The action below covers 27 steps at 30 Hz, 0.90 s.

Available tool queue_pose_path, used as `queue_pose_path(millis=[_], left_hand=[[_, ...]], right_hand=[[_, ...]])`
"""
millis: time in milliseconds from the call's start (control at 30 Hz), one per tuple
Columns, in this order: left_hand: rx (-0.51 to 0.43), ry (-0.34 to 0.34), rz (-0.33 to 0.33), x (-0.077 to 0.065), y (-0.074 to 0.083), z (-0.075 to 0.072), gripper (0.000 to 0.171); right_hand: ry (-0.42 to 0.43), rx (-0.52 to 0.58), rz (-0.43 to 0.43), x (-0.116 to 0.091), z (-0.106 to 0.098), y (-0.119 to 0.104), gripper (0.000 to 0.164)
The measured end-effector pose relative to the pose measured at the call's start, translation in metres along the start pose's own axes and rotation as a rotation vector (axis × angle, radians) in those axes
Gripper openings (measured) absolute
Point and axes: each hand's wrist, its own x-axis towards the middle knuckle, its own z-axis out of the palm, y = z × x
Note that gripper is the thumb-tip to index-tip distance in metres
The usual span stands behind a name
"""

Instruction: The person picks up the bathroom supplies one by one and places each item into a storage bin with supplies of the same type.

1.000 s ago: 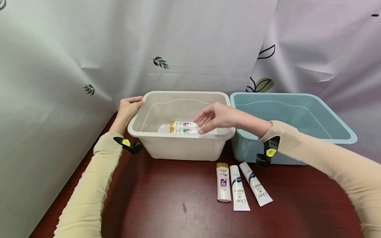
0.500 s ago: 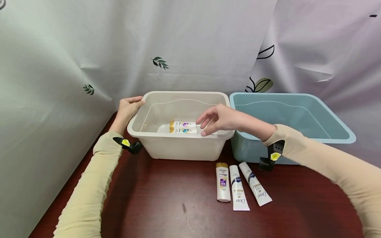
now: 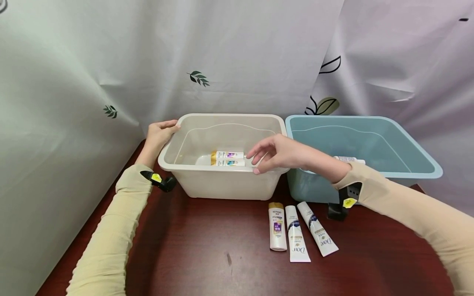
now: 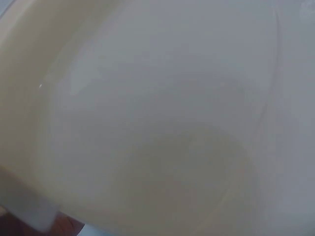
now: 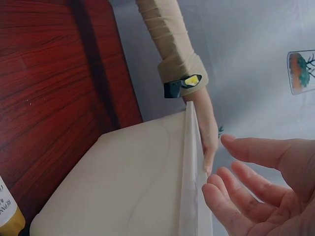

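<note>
With thumb and fingers at its left rim, my left hand holds the cream plastic tub. My right hand hovers over that tub's front right rim, fingers loosely bent and nothing between them; the right wrist view shows the same bare fingers. Inside the cream tub lie two white bottles with gold caps, one with a purple label and one with a teal label. Their right ends are close to my right fingertips in the head view. The left wrist view shows mostly the blurred tub interior.
A blue tub stands against the cream one, with a white item partly hidden behind my right forearm. On the dark red table lie a gold-capped Repano bottle and two Dove tubes, one upright in view, one slanted.
My right hand has drifted slightly right and toward me, still holding nothing. The forearm's shift uncovers the white item in the blue tub. My left hand has stayed in place.
</note>
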Motion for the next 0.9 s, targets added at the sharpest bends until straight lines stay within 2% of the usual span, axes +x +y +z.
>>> queue_pose_path(millis=[900], left_hand=[[-0.004, 0.002, -0.010, 0.000, 0.001, 0.000, 0.045]], right_hand=[[0.007, 0.037, -0.051, -0.020, 0.008, 0.012, 0.039]])
